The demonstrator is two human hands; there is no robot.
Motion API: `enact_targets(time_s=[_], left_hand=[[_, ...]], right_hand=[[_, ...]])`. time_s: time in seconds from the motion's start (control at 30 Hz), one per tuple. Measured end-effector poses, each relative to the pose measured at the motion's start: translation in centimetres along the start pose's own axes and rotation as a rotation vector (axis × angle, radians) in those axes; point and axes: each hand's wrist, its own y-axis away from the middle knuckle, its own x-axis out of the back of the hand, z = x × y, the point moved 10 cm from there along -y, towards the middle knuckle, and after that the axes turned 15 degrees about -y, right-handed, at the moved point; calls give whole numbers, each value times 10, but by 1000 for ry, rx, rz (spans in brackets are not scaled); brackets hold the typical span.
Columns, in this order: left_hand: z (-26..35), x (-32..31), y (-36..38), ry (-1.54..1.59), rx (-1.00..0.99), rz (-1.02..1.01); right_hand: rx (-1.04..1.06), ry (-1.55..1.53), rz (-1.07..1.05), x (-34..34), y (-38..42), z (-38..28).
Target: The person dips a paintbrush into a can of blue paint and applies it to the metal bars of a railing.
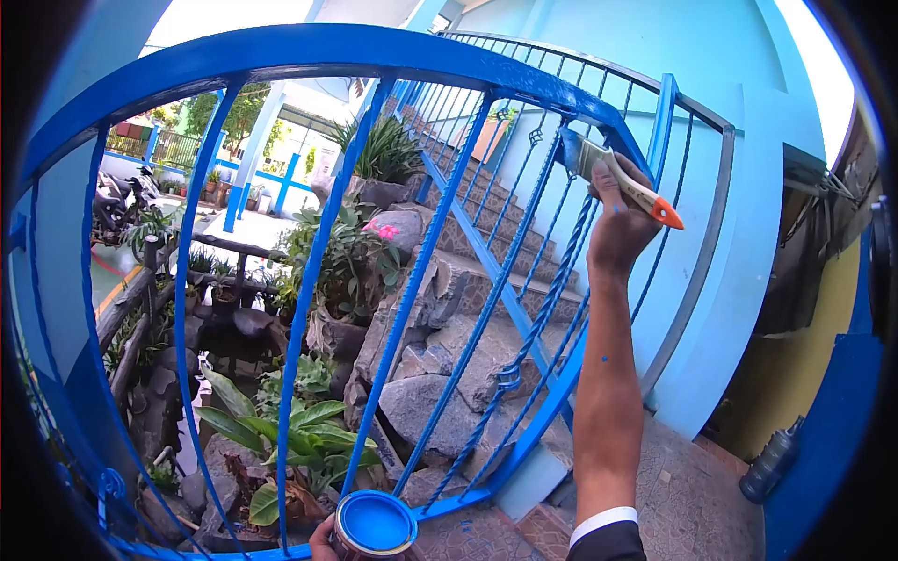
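My right hand (622,220) is closed around a paintbrush (645,196) with a pale handle and an orange tip. Its bristles, stained blue, are up against the blue metal railing (374,51) near the top bar's right end. Low in the view, my left hand (323,540) grips the side of an open paint can (377,524) filled with bright blue paint. Only part of that hand shows. Glossy blue coats the railing's top bar and twisted uprights. A small blue spot marks my right forearm.
Behind the railing lie large rocks (430,411), leafy plants (299,430) and pink flowers (382,230). Stone stairs (505,234) climb beside a light blue wall (692,280). A dark bottle (772,460) stands on the floor at right. A motorcycle (117,210) is far left.
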Motion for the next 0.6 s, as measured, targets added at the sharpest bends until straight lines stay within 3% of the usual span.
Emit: enact_targets(time_s=[0.1,0.2,0.47,0.6], left_hand=[[0,3,-2,29,-9,23],[0,7,-3,-12,-13,43],[-1,-6,4,25,28,-4],[-4,-1,4,36,50,-7]], right_hand=[[-132,-56,153,12,-2,-5],[-63,-119,129,4,-7,4],[-169,6,-59,23,45,-17],[-86,-21,69,26,21,-26]])
